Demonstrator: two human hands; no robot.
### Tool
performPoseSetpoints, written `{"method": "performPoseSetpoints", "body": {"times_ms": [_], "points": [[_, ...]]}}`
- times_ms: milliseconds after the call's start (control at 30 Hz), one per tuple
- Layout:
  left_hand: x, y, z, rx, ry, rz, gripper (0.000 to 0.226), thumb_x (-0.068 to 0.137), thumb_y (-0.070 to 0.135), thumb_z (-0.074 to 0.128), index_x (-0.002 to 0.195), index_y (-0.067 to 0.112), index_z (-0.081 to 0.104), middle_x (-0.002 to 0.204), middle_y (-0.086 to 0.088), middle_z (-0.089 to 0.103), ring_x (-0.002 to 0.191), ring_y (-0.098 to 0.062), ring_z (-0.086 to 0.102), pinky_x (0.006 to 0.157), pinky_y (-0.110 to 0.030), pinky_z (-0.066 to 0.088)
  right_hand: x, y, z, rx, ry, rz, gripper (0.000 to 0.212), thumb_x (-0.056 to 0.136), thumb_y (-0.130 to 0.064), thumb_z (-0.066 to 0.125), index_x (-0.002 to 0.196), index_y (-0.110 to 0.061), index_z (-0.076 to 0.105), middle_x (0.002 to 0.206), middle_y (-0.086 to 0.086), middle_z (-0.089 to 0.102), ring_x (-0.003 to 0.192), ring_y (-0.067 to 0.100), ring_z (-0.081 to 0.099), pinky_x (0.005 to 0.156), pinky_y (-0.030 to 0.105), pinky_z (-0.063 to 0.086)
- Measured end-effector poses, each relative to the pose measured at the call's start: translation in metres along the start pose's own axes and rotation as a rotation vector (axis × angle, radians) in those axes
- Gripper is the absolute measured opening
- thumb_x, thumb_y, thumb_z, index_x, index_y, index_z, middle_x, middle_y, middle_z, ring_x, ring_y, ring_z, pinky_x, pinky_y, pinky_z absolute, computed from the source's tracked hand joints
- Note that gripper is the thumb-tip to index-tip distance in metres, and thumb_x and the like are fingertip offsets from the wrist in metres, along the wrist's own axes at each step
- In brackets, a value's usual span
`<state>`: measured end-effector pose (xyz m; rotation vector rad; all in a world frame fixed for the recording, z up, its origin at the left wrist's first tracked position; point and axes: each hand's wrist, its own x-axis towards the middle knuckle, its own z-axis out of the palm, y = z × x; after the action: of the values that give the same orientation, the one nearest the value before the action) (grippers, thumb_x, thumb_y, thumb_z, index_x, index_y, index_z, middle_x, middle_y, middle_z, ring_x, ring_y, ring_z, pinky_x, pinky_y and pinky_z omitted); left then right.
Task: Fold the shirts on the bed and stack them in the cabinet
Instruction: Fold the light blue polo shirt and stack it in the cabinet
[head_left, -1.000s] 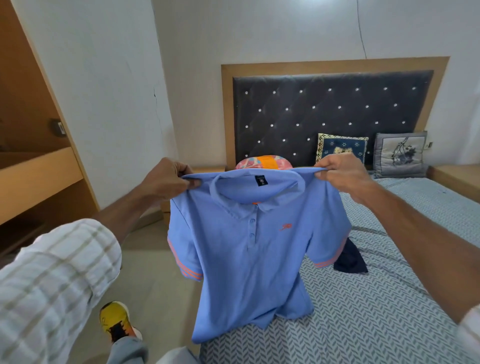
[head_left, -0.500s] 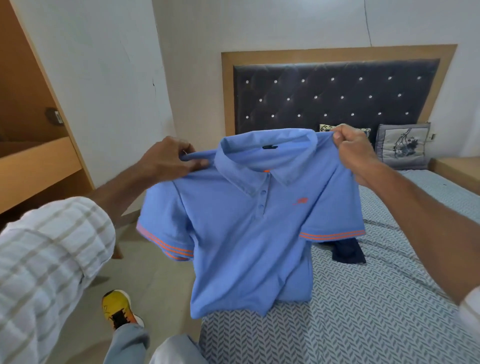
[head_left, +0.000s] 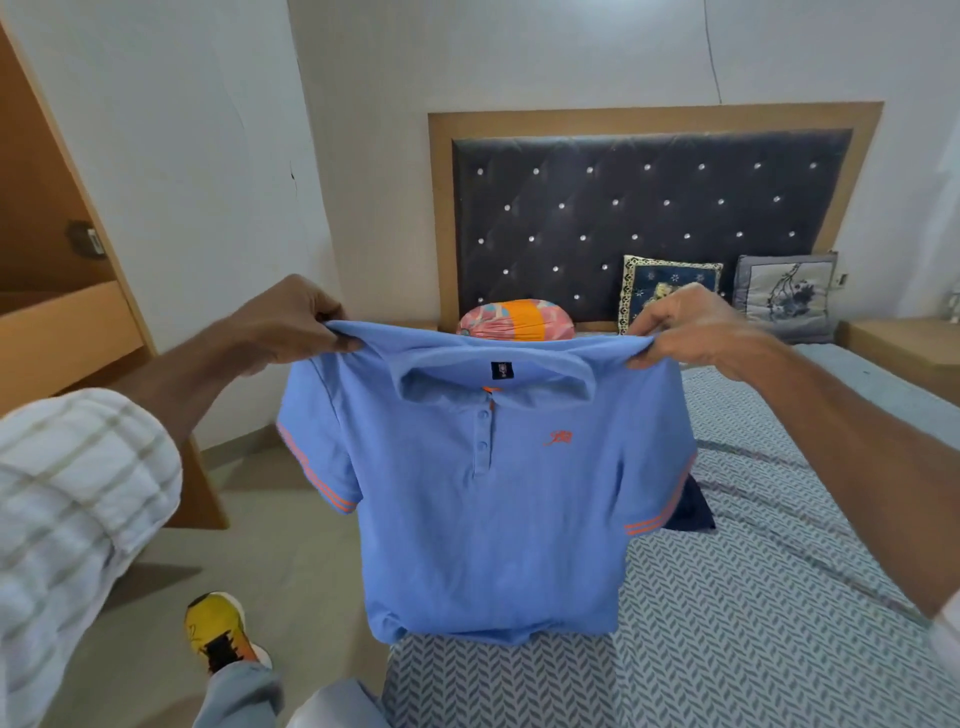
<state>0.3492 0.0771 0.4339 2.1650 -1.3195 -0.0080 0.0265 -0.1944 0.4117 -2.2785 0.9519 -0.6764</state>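
- Up in the air over the near edge of the bed (head_left: 779, 649), a blue polo shirt (head_left: 493, 519) is hanging front side toward the camera, its hem just reaching the patterned sheet.
- A small dark label (head_left: 502, 370) is showing inside the collar; its writing is too small to read.
- An orange logo (head_left: 560, 439) is sitting on the chest, right of the button placket; no words can be made out in it.
- Orange double stripes are edging both short sleeves, and three blue buttons are running down the placket.
- The left hand (head_left: 283, 327) is pinching the shirt's left shoulder with curled fingers.
- The right hand (head_left: 696, 327) is gripping the right shoulder the same way, pulling the top edge taut.
- A dark garment (head_left: 693, 512) is lying on the sheet, partly hidden behind the right sleeve.
- Far off by the padded headboard (head_left: 649, 208), a pink and orange bundle (head_left: 517, 319) and two cushions (head_left: 787, 296) are resting.
- At far left, a wooden cabinet (head_left: 62, 322) is standing open.
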Motion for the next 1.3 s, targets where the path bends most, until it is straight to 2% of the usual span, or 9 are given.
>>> {"method": "performPoseSetpoints", "body": {"times_ms": [167,367,500,600,733,900,1033,1167,1300], "points": [[-0.003,-0.004,0.005,-0.121,0.007,-0.02,0.019,0.078,0.008,0.08,0.077,-0.007,0.067,0.065,-0.011,0.049,0.065,-0.019,0.039,0.061,-0.032,0.03,0.004,0.007,0.005,0.1,-0.004,0.02,0.027,0.073,0.006,0.075,0.085,-0.017,0.081,0.084,0.001,0.072,0.083,0.013,0.062,0.072,0.026,0.048],[-0.003,-0.015,0.01,-0.096,0.243,0.01,0.039,0.088,0.035,0.074,0.071,0.002,0.06,0.059,-0.003,0.042,0.057,-0.018,0.034,0.054,-0.029,0.025,0.018,0.018,0.002,0.299,0.092,0.015,0.023,0.093,-0.009,0.054,0.072,-0.018,0.062,0.078,0.008,0.059,0.077,0.02,0.053,0.069,0.034,0.039],[0.0,-0.003,0.001,-0.027,0.057,0.016,0.043,0.054,0.056,0.083,0.067,0.018,0.068,0.054,0.004,0.054,0.051,-0.011,0.044,0.054,-0.029,0.035,0.022,0.014,-0.001,0.328,0.038,-0.001,0.029,0.084,-0.038,0.069,0.099,-0.013,0.071,0.101,0.013,0.074,0.092,0.024,0.069,0.081,0.043,0.053],[0.001,-0.002,0.001,0.171,-0.086,-0.001,0.04,0.061,0.05,0.088,0.068,0.015,0.07,0.059,-0.003,0.061,0.057,-0.016,0.053,0.057,-0.031,0.04,0.012,0.022,-0.014,0.113,-0.142,-0.019,0.041,0.067,-0.038,0.089,0.098,-0.015,0.076,0.1,0.01,0.076,0.097,0.023,0.071,0.091,0.047,0.055],[0.007,0.0,0.041,0.374,-0.148,-0.11,0.035,0.091,0.026,0.07,0.061,0.013,0.057,0.061,-0.011,0.056,0.058,-0.023,0.052,0.045,-0.026,0.037,0.007,0.043,0.004,-0.172,-0.259,0.178,0.03,0.079,-0.028,0.082,0.074,-0.002,0.069,0.07,0.01,0.068,0.063,0.02,0.061,0.06,0.036,0.051],[0.019,-0.02,0.119,-0.243,-0.187,-0.482,0.031,0.085,-0.007,0.036,0.076,0.006,0.063,0.061,-0.011,0.057,0.044,-0.02,0.055,0.039,-0.026,0.049,0.012,0.076,0.058,-0.006,-0.314,0.487,0.016,0.092,-0.005,0.058,0.078,-0.004,0.053,0.074,0.015,0.046,0.063,0.027,0.049,0.057,0.035,0.042],[0.044,-0.024,0.162,-0.69,-0.14,-0.733,0.028,0.097,0.001,0.037,0.106,0.012,0.061,0.092,-0.011,0.065,0.074,-0.023,0.063,0.038,-0.029,0.052,0.031,0.081,0.081,0.483,-0.122,0.57,0.015,0.095,0.005,0.051,0.089,-0.002,0.063,0.081,0.012,0.062,0.067,0.022,0.062,0.053,0.032,0.059],[0.093,-0.008,0.173,-1.215,0.062,-0.65,0.031,0.1,-0.004,0.037,0.084,0.011,0.058,0.052,0.0,0.059,0.041,-0.006,0.053,0.042,-0.02,0.05,0.069,0.066,0.082,0.897,0.063,0.534,0.024,0.095,0.01,0.043,0.101,0.002,0.064,0.073,0.012,0.065,0.052,0.018,0.066,0.057,0.039,0.062],[0.146,0.011,0.141,-1.305,0.267,-0.388,0.018,0.094,-0.004,0.051,0.094,0.009,0.063,0.085,-0.008,0.063,0.077,-0.017,0.061,0.064,-0.026,0.059,0.112,0.023,0.062,1.049,0.2,0.352,0.034,0.091,0.016,0.033,0.08,-0.003,0.058,0.044,0.0,0.053,0.034,0.008,0.046,0.042,0.021,0.048]]}}
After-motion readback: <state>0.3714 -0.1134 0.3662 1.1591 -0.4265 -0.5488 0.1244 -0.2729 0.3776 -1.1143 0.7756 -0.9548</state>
